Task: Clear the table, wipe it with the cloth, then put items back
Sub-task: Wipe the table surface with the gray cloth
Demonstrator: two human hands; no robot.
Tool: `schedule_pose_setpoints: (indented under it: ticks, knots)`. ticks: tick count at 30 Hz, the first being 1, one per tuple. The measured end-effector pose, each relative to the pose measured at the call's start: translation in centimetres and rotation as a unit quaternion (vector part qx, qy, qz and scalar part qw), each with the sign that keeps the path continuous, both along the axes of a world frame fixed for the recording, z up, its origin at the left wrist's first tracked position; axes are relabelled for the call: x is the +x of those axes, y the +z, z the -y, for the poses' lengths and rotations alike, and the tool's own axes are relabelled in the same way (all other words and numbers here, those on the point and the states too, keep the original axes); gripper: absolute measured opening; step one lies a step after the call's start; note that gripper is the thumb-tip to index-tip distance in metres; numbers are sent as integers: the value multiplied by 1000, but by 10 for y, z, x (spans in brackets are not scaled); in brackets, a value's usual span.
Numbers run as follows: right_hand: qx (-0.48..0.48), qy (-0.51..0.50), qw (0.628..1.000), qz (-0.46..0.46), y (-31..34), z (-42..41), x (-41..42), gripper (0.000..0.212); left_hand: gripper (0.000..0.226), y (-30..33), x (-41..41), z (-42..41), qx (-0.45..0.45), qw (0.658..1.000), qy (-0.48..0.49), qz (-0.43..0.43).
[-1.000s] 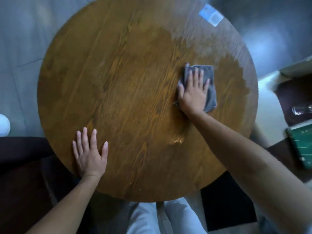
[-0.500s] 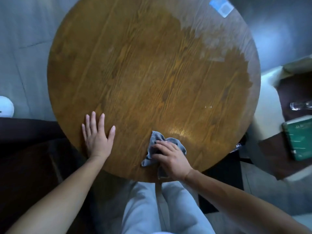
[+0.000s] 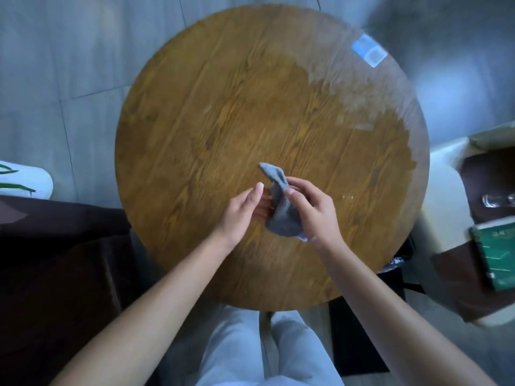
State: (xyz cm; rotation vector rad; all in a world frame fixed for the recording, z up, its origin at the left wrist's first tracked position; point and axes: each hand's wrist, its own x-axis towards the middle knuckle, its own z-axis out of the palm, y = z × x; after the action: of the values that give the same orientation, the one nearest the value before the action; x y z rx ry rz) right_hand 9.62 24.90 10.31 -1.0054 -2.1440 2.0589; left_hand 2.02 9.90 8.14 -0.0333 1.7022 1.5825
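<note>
The round wooden table (image 3: 211, 112) fills the middle of the view, bare except for a pale sticker (image 3: 369, 50) at its far right edge. A small grey cloth (image 3: 280, 210) is lifted off the wood over the near half of the table. My right hand (image 3: 312, 207) pinches it from the right, thumb on top. My left hand (image 3: 243, 208) reaches in from the left, its fingers touching the cloth's underside. The cloth hangs crumpled between both hands.
A green book (image 3: 496, 254) and a clear glass (image 3: 498, 200) lie on a dark surface to the right. A cream chair edge (image 3: 446, 190) stands between it and the table. Dark furniture (image 3: 55, 274) lies at the left, with a white object (image 3: 25, 179) behind it. My light trousers (image 3: 250, 344) show below.
My right hand has lifted the cloth off the table's near edge. My left hand has left the tabletop and come over to the cloth. The camera has pulled back.
</note>
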Motion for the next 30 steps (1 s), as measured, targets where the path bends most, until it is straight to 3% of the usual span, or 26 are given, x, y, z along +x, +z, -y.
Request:
schedule_pose_setpoints:
  ticks: [3, 6, 8, 10, 13, 17, 24, 27, 30]
  knots:
    - [-110, -24, 994, -10, 7, 6, -14, 26, 21, 6, -17, -4, -7, 999, 29, -43]
    - [-75, -64, 995, -2, 6, 5, -28, 15, 18, 12, -38, -3, -5, 997, 51, -50]
    - [-77, -57, 995, 29, 3, 0, -35, 37, 21, 19, -48, -1, 10, 998, 30, -49]
    - [-134, -10, 990, 43, 4, -2, -42, 45, 20, 25, -56, 3, 27, 998, -18, -57]
    - [-113, 52, 992, 1, 9, 0, -49, 27, 20, 29, -64, 7, 19, 993, -76, -88]
    - [-62, 32, 997, -13, 17, 5, -52, 6, 19, 34, -72, 19, -16, 988, -87, -124]
    - [-117, -51, 991, -47, 34, 10, -46, 20, 38, 52, -81, 31, -35, 979, -42, -195]
    - [-87, -38, 993, -65, 47, 9, -40, 20, 28, 65, -87, 35, -53, 973, -42, -222]
    - [-128, -31, 988, -76, 55, 2, -33, 23, 17, 75, -86, 35, -42, 973, -38, -226]
